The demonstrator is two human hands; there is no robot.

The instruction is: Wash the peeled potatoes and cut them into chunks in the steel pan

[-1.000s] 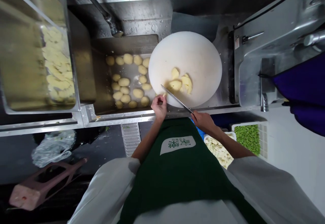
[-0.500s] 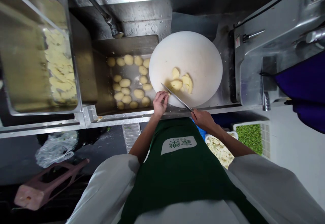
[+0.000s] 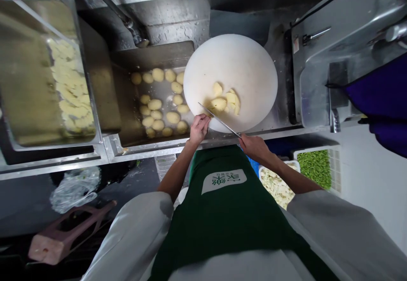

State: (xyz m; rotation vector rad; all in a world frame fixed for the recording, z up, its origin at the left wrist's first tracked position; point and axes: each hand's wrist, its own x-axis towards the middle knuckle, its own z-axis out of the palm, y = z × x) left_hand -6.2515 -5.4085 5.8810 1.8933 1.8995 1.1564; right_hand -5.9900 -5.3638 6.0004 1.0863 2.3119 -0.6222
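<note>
My right hand (image 3: 253,147) is wrapped round the handle of a knife (image 3: 222,123). Its blade slants up and left across the near left edge of a round white cutting board (image 3: 235,60). My left hand (image 3: 199,129) is at that edge beside the blade, fingers bent together; whatever they pinch is mostly hidden, with only a bit of yellow showing. Just beyond the blade lies a peeled potato piece (image 3: 218,104). Cut potato slices (image 3: 233,99) lie to its right, and another potato chunk (image 3: 218,88) sits farther back.
Several peeled potatoes (image 3: 173,117) lie in the sink (image 3: 127,139) left of the board. Farther left, a deep metal pan (image 3: 98,139) holds potato slices (image 3: 71,85) in liquid. A faucet (image 3: 140,39) overhangs the sink. Below right stand containers of chopped greens (image 3: 314,168) and pale pieces (image 3: 276,187).
The camera view has shifted slightly. Both hands, the knife and the potato pieces keep nearly the same places relative to the board.
</note>
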